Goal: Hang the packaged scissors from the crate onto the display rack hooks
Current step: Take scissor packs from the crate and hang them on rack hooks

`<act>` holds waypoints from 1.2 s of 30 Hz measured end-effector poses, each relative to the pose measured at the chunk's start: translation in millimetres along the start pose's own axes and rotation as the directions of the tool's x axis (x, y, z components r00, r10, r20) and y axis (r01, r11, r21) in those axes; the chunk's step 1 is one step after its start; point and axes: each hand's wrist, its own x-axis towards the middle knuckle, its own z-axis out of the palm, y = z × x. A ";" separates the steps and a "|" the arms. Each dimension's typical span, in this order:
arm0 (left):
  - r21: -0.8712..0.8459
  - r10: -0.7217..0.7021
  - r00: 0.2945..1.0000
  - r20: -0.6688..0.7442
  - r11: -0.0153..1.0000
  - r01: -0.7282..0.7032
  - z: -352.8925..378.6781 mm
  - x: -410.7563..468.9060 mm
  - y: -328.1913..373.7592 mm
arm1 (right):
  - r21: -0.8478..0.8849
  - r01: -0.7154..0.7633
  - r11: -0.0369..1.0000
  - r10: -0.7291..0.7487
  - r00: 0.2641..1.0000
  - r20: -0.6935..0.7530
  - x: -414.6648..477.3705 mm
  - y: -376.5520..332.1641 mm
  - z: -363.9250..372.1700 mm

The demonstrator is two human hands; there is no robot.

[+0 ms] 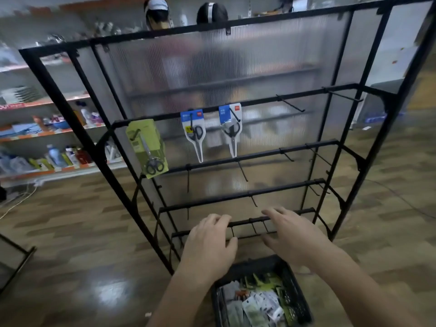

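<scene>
While the left hand (210,244) and right hand (290,234) hovered with slack, empty grips over the crate's (296,293) far edge, packaged scissors (254,308) lay jumbled inside; three hung on the rack's (259,103) top rail. Tangled packs could have lifted together and dropped.

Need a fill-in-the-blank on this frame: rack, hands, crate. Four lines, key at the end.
1. The display rack carries ___ hanging scissor packs.
2. The leftmost pack has a ___ backing card.
3. The left hand and right hand hold ___.
4. The crate of loose packs is ___ in colour.
Missing words: three; green; nothing; black.
</scene>
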 end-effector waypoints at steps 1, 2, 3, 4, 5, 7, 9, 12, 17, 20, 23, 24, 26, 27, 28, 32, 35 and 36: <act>0.008 -0.003 1.000 0.009 1.000 0.003 1.0 3.0 3.9 | 0.002 -0.003 1.000 0.003 1.000 0.002 0.5 5.1 -2.5; 0.018 -0.006 1.000 0.019 1.000 0.006 2.6 6.2 7.6 | 0.001 -0.006 1.000 0.006 1.000 0.008 0.7 11.2 -3.7; 0.025 -0.012 0.999 0.031 1.000 0.011 4.7 9.1 12.0 | 0.000 -0.008 1.000 0.008 1.000 0.015 0.6 18.0 -3.3; 0.029 -0.023 0.999 0.044 0.999 0.022 7.2 11.3 16.4 | -0.001 -0.008 1.000 0.008 1.000 0.025 0.1 25.1 -1.7; 0.032 -0.034 0.998 0.056 0.999 0.033 10.7 13.2 20.8 | 0.000 -0.008 1.000 0.008 0.999 0.038 -0.4 33.1 1.0; 0.043 -0.042 0.996 0.075 0.998 0.039 20.5 17.6 29.3 | 0.005 -0.010 1.000 0.009 0.997 0.070 -0.6 49.2 6.5; 0.050 -0.052 0.993 0.104 0.998 0.047 30.4 22.2 37.2 | 0.010 -0.014 1.000 0.013 0.995 0.099 1.1 64.9 8.6; 0.097 -0.087 0.984 0.158 0.993 0.072 43.0 29.3 49.3 | 0.021 0.007 1.000 -0.009 0.993 0.117 5.6 87.0 11.8; 0.100 -0.144 0.976 0.164 0.987 0.129 62.1 43.9 64.7 | 0.027 0.056 0.998 -0.060 0.979 0.196 16.5 111.0 21.6; 0.093 -0.176 0.968 0.182 0.983 0.161 73.1 48.5 61.3 | 0.006 0.072 0.997 -0.071 0.973 0.222 26.4 115.5 26.6; 0.085 -0.187 0.962 0.201 0.981 0.173 80.2 52.6 49.1 | -0.002 0.079 0.997 -0.076 0.967 0.242 37.0 110.4 32.4; 0.086 -0.186 0.960 0.210 0.981 0.171 82.2 55.4 42.9 | -0.005 0.077 0.997 -0.074 0.966 0.246 41.2 107.2 35.0; 0.085 -0.181 0.954 0.238 0.983 0.165 87.2 62.9 28.5 | -0.027 0.061 0.998 -0.052 0.967 0.251 49.9 100.7 42.8; 0.082 -0.177 0.950 0.258 0.984 0.161 90.2 66.8 20.1 | -0.042 0.045 0.998 -0.033 0.966 0.258 54.0 96.9 47.9; 0.077 -0.174 0.944 0.280 0.984 0.159 93.4 69.6 11.5 | -0.053 0.027 0.998 -0.012 0.963 0.271 57.0 91.5 53.5; 0.030 -0.170 0.924 0.343 0.985 0.170 115.2 80.3 -34.1 | -0.073 -0.036 0.997 0.061 0.925 0.374 75.2 72.4 87.3; 0.005 -0.176 0.874 0.454 0.981 0.194 158.5 84.3 -77.1 | -0.108 -0.083 0.991 0.123 0.882 0.454 99.4 69.2 133.3; 0.004 -0.191 0.846 0.498 0.976 0.218 173.9 81.1 -88.7 | -0.110 -0.090 0.990 0.133 0.862 0.489 103.9 68.0 151.5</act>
